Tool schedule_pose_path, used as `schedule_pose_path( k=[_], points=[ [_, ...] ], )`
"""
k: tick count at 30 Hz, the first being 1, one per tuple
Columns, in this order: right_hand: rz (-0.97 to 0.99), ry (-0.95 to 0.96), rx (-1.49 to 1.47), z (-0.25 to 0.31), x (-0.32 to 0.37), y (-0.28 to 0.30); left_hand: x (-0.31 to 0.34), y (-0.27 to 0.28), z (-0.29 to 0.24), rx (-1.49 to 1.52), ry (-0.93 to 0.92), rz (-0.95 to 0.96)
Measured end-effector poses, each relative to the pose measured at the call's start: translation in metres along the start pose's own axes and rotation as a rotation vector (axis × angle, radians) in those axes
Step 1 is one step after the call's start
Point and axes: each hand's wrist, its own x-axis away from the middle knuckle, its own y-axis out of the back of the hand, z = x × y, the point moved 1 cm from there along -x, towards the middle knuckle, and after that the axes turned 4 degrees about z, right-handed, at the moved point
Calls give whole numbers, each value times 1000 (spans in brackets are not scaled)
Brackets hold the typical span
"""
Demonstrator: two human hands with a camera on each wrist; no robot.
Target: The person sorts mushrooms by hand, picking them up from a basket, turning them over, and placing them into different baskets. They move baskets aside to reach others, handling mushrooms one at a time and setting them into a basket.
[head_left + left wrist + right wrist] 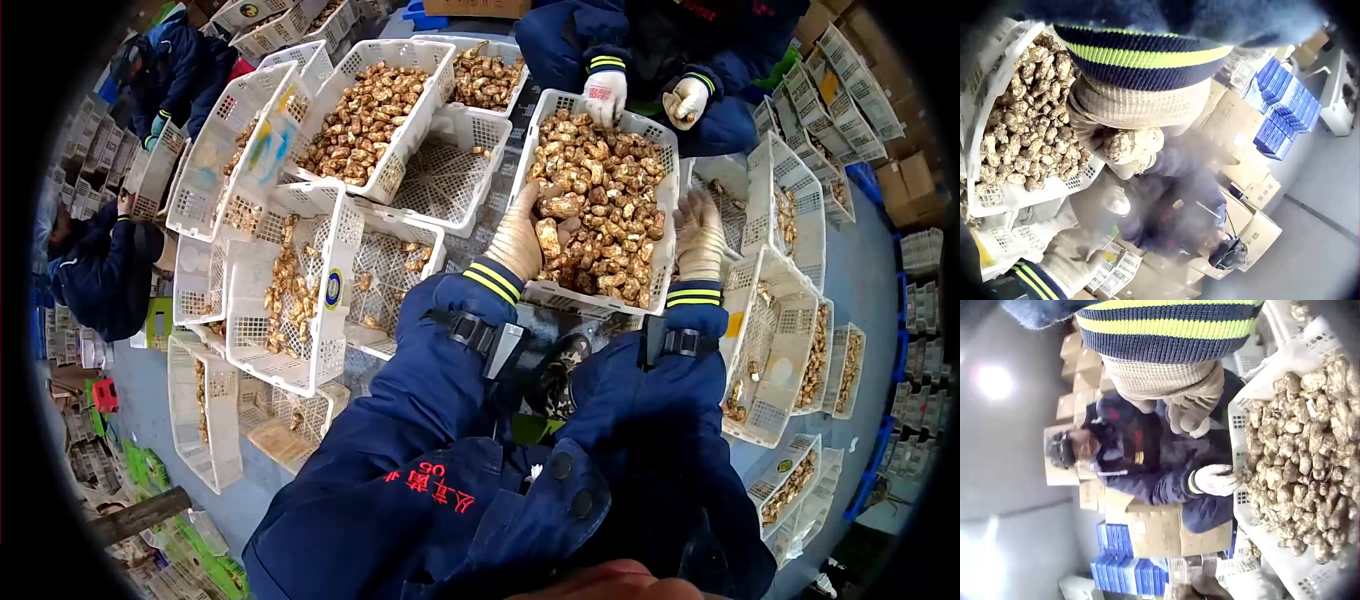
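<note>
A white plastic crate (592,300) heaped with brown-and-cream mushrooms (600,170) stands in front of me. My gloved left hand (517,240) is at the crate's left side, its fingers around a mushroom (1132,145) that shows below the glove in the left wrist view. By the opposite rim is my gloved right hand (698,240). Its fingers (1192,412) bend loosely in the right wrist view, and no mushroom shows in them. Across the crate, another person's white-gloved hand (604,98) touches the heap; that person's other gloved hand (686,102) is beside it.
More white crates surround me: a full one (440,75) at the back left, a nearly bare one (440,190) beside mine, and a partly filled one (330,300) nearer. Crates (770,350) also stand on the right. Two more people (105,260) work at the far left.
</note>
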Motion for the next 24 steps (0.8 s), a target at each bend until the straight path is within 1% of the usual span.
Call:
schedule_pose_path(
  k=[2,3,4,6,7,8,9,10,12,13,16,17,18,20,21,22,24],
  points=[
    [241,-73,295,5,39,-58,10,-10,-5,4,57,-22],
    [448,-30,388,1,54,-71,11,-12,-6,-64,-4,-25],
    [654,15,480,-4,68,-80,9,-11,-5,-80,-4,3],
    [754,158,601,-27,83,-95,4,-5,-3,-105,-6,59],
    [815,66,634,-29,91,-99,3,-4,-2,-118,-42,82],
    [876,-28,667,-28,98,-103,-4,-2,4,-80,-67,5],
    [816,174,847,-26,100,-104,-1,-4,2,-132,-56,32],
    [809,194,849,-29,98,-101,4,-7,0,-184,-45,60],
    [798,238,850,-37,91,-94,6,-5,-1,-251,-44,57],
    [774,332,916,-38,89,-93,6,-5,-1,-286,-44,58],
    [639,246,963,-39,85,-89,9,-9,-3,-258,22,52],
    [585,204,942,-36,84,-88,8,-7,-3,-219,63,15],
    [532,162,921,-33,83,-86,6,-5,-4,-167,36,-16],
    [580,-55,534,-41,72,-79,1,0,-4,-63,-19,-77],
    [570,-144,456,-45,68,-78,0,2,-3,-18,-90,-121],
    [470,-242,383,-47,70,-85,0,2,-3,49,-87,-104],
    [349,-515,174,-58,63,-87,3,0,-7,184,-80,-65]
  ],
)
